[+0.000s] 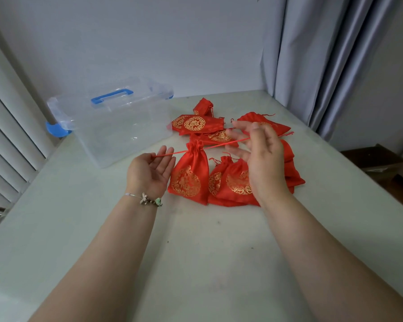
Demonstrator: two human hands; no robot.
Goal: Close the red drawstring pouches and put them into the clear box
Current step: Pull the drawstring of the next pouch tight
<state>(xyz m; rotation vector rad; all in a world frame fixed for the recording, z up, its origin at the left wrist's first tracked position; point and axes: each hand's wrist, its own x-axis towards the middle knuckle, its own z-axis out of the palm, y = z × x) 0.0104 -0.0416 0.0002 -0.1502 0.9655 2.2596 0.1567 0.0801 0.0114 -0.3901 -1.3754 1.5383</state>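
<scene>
— two hands on one cord, is that it?
— yes. the left hand [152,169] lies palm up with fingers nearly straight, and the thin red drawstring [219,145] ends at its fingers; whether it pinches it i cannot tell for sure. the right hand [261,156] is raised, fingers loosely spread, the cord running taut to its thumb and forefinger.
— and the thing itself?
— the small red satin pouch with a gold round emblem [189,175] lies flat on the pale counter [196,252], between the hands, its neck already gathered tight.
— how would it handle?
— my guess: very light, soft and limp, a bit slippery from the sheen. it would flop if lifted by a corner, so take it at the cinched neck or by the cords.
— which way does it point?
— long axis runs away from the person, neck at the far end, bottom nearest, tilted slightly. the cord crosses that axis, left to right.
— further out?
— more red pouches [233,182] lie in a loose heap just beside and behind it, some overlapping. the clear plastic box with blue handle [116,126] stands open to the left, near the pouch, with no pouch showing inside it.
</scene>
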